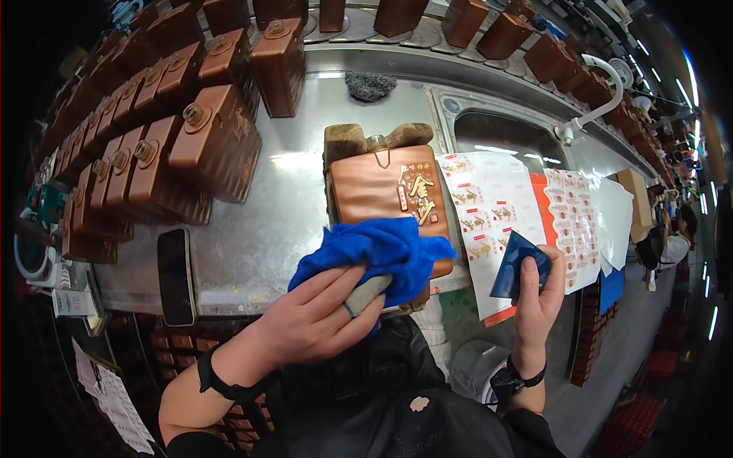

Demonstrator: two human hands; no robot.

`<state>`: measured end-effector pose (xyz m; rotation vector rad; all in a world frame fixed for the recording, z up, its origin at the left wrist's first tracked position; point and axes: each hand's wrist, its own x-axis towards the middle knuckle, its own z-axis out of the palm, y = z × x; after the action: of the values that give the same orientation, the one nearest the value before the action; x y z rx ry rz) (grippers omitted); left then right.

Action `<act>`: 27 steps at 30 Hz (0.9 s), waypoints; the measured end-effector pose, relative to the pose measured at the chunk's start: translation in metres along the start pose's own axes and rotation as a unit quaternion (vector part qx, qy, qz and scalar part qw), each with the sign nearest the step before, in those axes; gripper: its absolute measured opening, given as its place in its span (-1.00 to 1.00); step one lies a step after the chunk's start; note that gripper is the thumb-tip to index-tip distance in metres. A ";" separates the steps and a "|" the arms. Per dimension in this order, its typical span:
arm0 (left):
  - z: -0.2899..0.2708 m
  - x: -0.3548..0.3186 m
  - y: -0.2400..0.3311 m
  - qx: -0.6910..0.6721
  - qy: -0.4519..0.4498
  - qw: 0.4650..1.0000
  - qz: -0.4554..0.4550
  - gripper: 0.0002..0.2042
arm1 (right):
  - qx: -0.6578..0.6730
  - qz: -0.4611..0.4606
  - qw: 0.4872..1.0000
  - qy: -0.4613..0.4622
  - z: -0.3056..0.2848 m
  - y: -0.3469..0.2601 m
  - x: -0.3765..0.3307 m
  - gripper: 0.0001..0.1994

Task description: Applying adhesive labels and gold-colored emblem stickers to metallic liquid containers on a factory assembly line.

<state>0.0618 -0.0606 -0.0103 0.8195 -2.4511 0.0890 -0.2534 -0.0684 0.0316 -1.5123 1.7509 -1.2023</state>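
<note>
Head view: only one view, looking down at a steel bench [252, 229]
Left hand [321, 317]: fingers closed on a blue cloth [374, 252]; the cloth lies on the near end of the bottle
Right hand [538, 294]: grips a dark blue card [518, 267], held upright just right of the bottle
Bottle [385, 187]: flat brown, lying in a wooden cradle [347, 139]; long axis runs away from the person, neck at the far end; directly ahead of the left hand, which is nearer
Edges: sticker sheets [489, 206] touch the bottle's right side; the sink [504, 137] is beyond them
Room: rows of brown bottles [153, 145] stand far left; a phone [175, 276] lies near left; bare steel between the phone and the cradle
</note>
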 end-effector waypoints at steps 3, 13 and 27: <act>0.005 0.015 -0.004 -0.004 -0.022 1.000 0.015 -0.72 | 0.005 -0.001 1.000 -0.020 0.011 0.001 0.000 -0.85; -0.001 -0.011 -0.011 0.001 -0.012 1.000 0.013 -0.71 | 0.009 -0.027 1.000 -0.013 0.005 0.001 0.002 -0.83; -0.005 -0.013 -0.010 0.021 -0.030 0.999 0.007 -0.75 | 0.029 -0.023 0.999 -0.001 -0.002 0.009 0.001 -0.82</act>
<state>0.0787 -0.0608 -0.0136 0.8331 -2.5197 0.1222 -0.2599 -0.0685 0.0252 -1.5257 1.6737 -1.2638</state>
